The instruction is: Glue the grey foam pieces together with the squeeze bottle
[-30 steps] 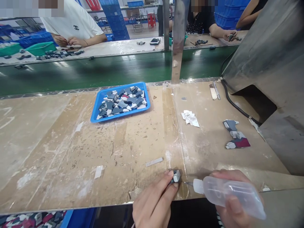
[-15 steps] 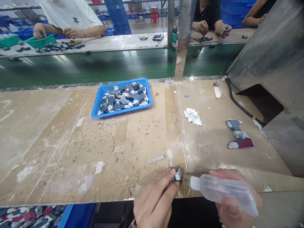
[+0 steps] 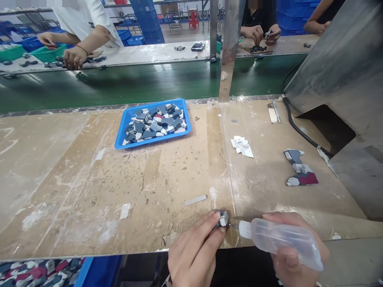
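Note:
My left hand (image 3: 196, 251) pinches a small grey and white piece (image 3: 223, 218) against the near edge of the worn wooden bench (image 3: 89, 187). A clear squeeze bottle (image 3: 281, 242) lies sideways in my right hand (image 3: 295, 255), fingers wrapped round it. The bottle's thin nozzle tip touches the right side of the small piece. Both hands sit at the bottom of the view.
A blue tray (image 3: 125, 119) of several grey, white and red pieces stands mid-bench. A crumpled white scrap (image 3: 242, 146) and a few finished pieces (image 3: 299, 169) lie to the right. A metal machine housing (image 3: 344, 79) fills the right side. Beyond a green conveyor (image 3: 134, 85), other people work.
My hands and the bottle have stayed nearly still, the nozzle drawing in against the piece. Across the conveyor, the person in white has reached an arm out to the left.

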Action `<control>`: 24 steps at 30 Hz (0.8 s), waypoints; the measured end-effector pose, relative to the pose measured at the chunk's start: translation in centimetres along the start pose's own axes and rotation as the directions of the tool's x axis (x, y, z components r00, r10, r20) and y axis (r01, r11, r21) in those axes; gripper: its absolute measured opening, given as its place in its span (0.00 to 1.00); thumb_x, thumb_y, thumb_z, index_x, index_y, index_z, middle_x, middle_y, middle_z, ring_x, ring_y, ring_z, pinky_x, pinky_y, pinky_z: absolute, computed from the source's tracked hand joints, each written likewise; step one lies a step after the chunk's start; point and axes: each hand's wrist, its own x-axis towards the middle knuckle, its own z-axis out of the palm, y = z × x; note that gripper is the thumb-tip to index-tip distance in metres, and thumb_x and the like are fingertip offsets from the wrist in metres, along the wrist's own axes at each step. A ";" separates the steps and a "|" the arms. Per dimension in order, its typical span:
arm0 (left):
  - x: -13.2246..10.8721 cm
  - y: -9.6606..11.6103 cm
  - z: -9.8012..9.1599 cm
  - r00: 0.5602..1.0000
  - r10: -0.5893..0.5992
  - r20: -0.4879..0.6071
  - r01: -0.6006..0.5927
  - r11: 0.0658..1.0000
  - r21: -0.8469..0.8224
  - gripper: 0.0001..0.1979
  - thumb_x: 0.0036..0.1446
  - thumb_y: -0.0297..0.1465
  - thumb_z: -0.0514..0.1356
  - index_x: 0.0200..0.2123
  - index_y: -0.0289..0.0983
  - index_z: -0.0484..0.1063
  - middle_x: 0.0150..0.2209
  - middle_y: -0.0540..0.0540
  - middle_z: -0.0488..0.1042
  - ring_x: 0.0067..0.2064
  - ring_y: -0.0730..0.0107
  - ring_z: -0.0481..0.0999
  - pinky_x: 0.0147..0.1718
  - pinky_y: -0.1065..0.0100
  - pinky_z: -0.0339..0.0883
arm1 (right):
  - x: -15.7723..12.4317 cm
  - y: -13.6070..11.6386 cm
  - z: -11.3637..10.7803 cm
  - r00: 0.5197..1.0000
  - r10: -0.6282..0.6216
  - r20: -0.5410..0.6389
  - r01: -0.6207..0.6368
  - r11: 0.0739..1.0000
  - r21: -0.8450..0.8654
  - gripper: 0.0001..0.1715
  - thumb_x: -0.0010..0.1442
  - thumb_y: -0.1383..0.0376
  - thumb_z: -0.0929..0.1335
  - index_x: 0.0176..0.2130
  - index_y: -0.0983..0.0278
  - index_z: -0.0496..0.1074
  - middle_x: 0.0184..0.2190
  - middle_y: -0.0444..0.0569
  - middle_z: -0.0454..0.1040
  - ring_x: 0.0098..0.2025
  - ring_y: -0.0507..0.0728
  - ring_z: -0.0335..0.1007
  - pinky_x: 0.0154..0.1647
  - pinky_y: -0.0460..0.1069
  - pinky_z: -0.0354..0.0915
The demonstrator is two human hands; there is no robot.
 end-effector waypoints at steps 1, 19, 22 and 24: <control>0.0 0.0 0.0 1.000 -0.010 0.002 0.010 1.000 0.000 0.15 0.54 0.09 0.66 0.41 0.31 0.81 0.48 0.42 0.83 0.49 0.61 0.83 0.48 0.66 0.80 | 0.0 -0.1 0.1 1.000 0.019 -0.015 -0.018 1.000 0.025 0.24 0.62 0.43 0.70 0.39 0.61 0.78 0.29 0.53 0.77 0.27 0.61 0.74 0.20 0.52 0.68; 2.1 0.2 -1.8 0.974 0.062 0.220 -0.067 0.998 0.013 0.09 0.62 0.21 0.66 0.46 0.33 0.80 0.46 0.42 0.83 0.52 0.62 0.82 0.51 0.65 0.80 | -0.8 -0.7 1.3 0.948 0.208 -0.242 -0.154 0.963 0.223 0.20 0.60 0.48 0.71 0.41 0.61 0.76 0.36 0.53 0.72 0.36 0.64 0.68 0.32 0.56 0.63; 3.0 0.5 -1.9 0.951 0.133 0.280 -0.151 0.987 0.045 0.06 0.63 0.22 0.66 0.44 0.32 0.80 0.44 0.43 0.84 0.47 0.64 0.84 0.49 0.68 0.81 | -0.7 -0.5 1.4 0.952 0.180 -0.249 -0.133 0.972 0.194 0.20 0.60 0.48 0.71 0.41 0.61 0.76 0.35 0.52 0.73 0.35 0.62 0.69 0.32 0.55 0.63; 3.3 0.7 -1.9 0.931 0.159 0.328 -0.197 0.977 0.085 0.05 0.64 0.21 0.65 0.42 0.31 0.80 0.43 0.43 0.84 0.45 0.65 0.85 0.47 0.68 0.82 | -0.5 -0.2 1.3 0.960 0.149 -0.238 -0.104 0.976 0.191 0.20 0.60 0.49 0.71 0.41 0.61 0.77 0.34 0.52 0.73 0.34 0.61 0.69 0.31 0.54 0.64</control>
